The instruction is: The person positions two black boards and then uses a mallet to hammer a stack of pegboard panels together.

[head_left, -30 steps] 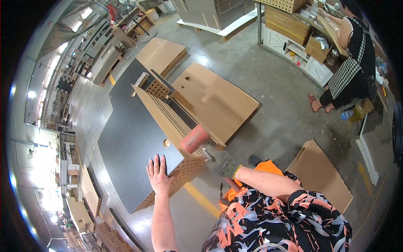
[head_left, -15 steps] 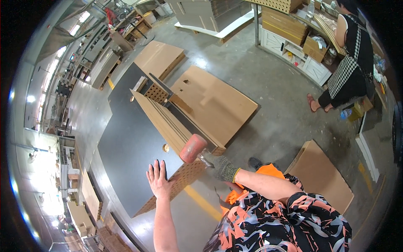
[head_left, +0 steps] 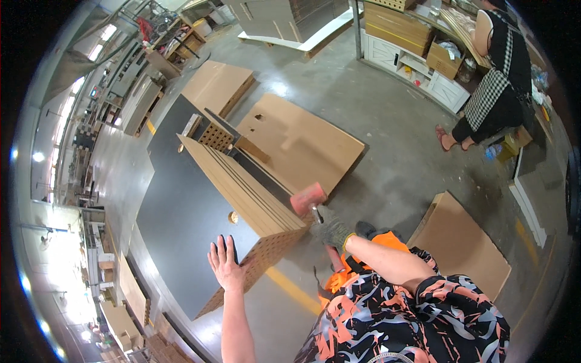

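My left hand (head_left: 226, 266) is bare and lies flat, fingers stretched out, on the near edge of a stack of dark-topped panels (head_left: 187, 212). The stack's long side shows several tan layers, and its near end is dotted with holes. In a grey knitted glove, my right hand (head_left: 333, 231) is wrapped round the handle of a red-headed mallet (head_left: 308, 198). The mallet head hangs to the right of the stack's near right corner, apparently apart from it. A round hole (head_left: 233, 217) in the dark top lies ahead of my left hand.
A cardboard-coloured panel stack (head_left: 302, 142) stands against the right side, with another (head_left: 218, 85) behind. A further brown board (head_left: 463, 242) lies at my right. Farther right, a person (head_left: 493, 91) in a checked apron stands by a cluttered bench. Wrapped stacks (head_left: 290, 18) sit on a pallet.
The mallet and my right hand have swung right, away from the stack's near corner. My left hand stays on the panel. The whole view has shifted slightly.
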Action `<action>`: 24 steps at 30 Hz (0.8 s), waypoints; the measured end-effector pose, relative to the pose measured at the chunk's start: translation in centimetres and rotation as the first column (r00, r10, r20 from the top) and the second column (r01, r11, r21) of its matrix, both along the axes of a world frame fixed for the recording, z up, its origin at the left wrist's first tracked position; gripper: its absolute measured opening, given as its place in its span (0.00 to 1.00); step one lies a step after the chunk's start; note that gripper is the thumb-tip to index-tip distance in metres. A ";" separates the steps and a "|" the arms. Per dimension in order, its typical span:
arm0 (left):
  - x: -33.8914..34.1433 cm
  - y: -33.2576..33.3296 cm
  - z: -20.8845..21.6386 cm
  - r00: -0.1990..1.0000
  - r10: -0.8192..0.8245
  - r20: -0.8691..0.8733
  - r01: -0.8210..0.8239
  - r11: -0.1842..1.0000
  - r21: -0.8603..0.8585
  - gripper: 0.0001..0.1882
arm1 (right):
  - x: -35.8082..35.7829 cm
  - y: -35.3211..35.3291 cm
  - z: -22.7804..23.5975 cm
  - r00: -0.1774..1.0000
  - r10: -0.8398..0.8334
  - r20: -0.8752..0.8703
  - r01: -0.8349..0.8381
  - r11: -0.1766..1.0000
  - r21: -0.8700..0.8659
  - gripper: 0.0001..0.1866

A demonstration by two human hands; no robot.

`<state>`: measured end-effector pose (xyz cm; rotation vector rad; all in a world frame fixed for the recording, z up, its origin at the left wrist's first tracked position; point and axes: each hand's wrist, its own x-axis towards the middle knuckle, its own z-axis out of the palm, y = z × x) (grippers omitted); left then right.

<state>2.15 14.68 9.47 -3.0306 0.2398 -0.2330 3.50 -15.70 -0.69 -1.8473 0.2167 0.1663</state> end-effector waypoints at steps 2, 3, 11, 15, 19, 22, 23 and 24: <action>-0.2 0.4 0.6 0.999 -0.001 -0.033 0.002 1.000 0.008 0.56 | -0.1 -0.5 2.1 0.997 -0.028 0.073 0.021 0.995 0.099 0.16; -0.2 0.4 1.2 0.995 -0.011 -0.099 0.008 0.999 -0.035 0.56 | 0.1 -1.2 3.3 0.997 -0.036 0.069 0.030 0.995 0.097 0.16; 7.7 0.7 0.5 0.997 -0.057 -0.050 0.037 0.939 -0.343 0.35 | -0.1 -4.0 -2.3 0.991 0.066 -0.116 -0.086 0.981 -0.177 0.18; 14.0 -0.1 -0.6 0.999 0.033 0.027 -0.026 0.969 -0.246 0.30 | -0.3 -3.8 -1.3 0.832 0.035 -0.554 0.027 0.994 0.104 0.18; 18.0 -3.0 -0.9 0.980 0.193 -0.057 -0.199 0.972 -0.124 0.31 | 0.7 -3.5 -14.8 0.948 0.160 -0.277 -0.241 0.926 -0.292 0.17; 18.2 -3.7 -1.2 0.980 0.187 -0.074 -0.198 0.960 -0.199 0.29 | 3.0 -2.6 -18.3 0.968 0.192 -0.162 -0.231 0.934 -0.273 0.16; 17.6 -2.6 -1.4 0.980 0.190 -0.065 -0.199 0.965 -0.173 0.29 | 4.4 -1.7 -16.8 0.929 0.214 -0.301 -0.265 0.955 -0.137 0.17; 17.2 -2.0 -1.2 0.973 0.221 -0.071 -0.230 0.961 -0.152 0.29 | 6.3 -0.9 -14.1 0.881 0.234 -0.410 -0.259 0.966 -0.006 0.18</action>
